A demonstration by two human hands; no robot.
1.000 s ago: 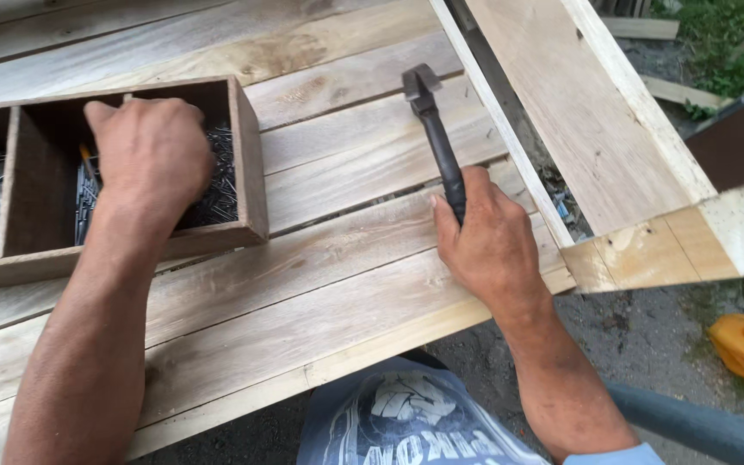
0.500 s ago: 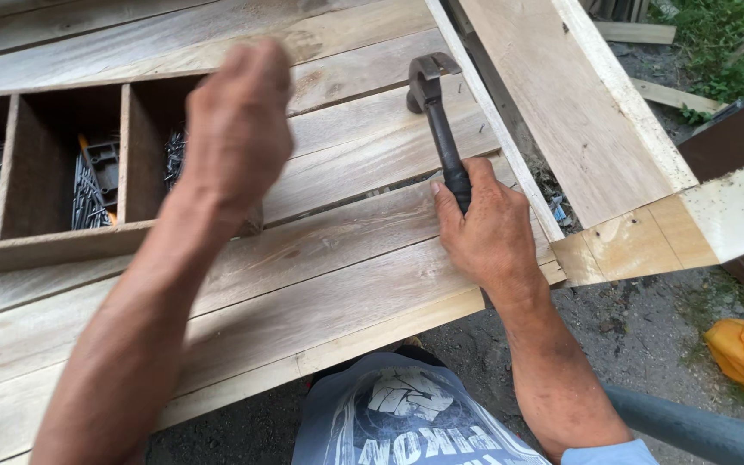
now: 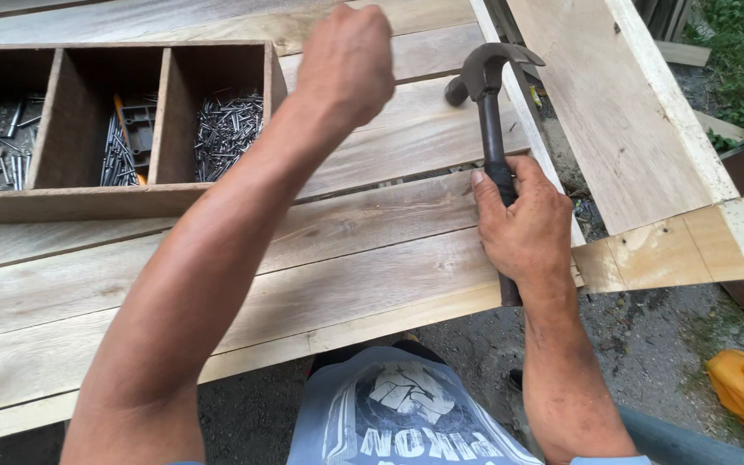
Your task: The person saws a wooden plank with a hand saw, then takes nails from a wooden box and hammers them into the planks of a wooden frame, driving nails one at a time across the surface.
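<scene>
Right hand (image 3: 527, 228) grip clenched on claw hammer (image 3: 491, 112), head raised above plank table (image 3: 363, 275). Left hand (image 3: 346, 60) fisted beside hammer head; contents hidden, cannot tell. Nail box (image 3: 217, 194) left of it. Risk, judged: swing strikes left knuckles, so near.

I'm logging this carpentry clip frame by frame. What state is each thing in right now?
Left hand: closed into a fist, raised over the planks; whether it holds anything cannot be told.
Right hand: gripping the hammer handle.
Claw hammer: held, head lifted above the planks.
Wooden compartment box: open-topped, resting on the planks.
Nails: piled loose in the box's right compartment.
Planks: lying flat, side by side.
</scene>
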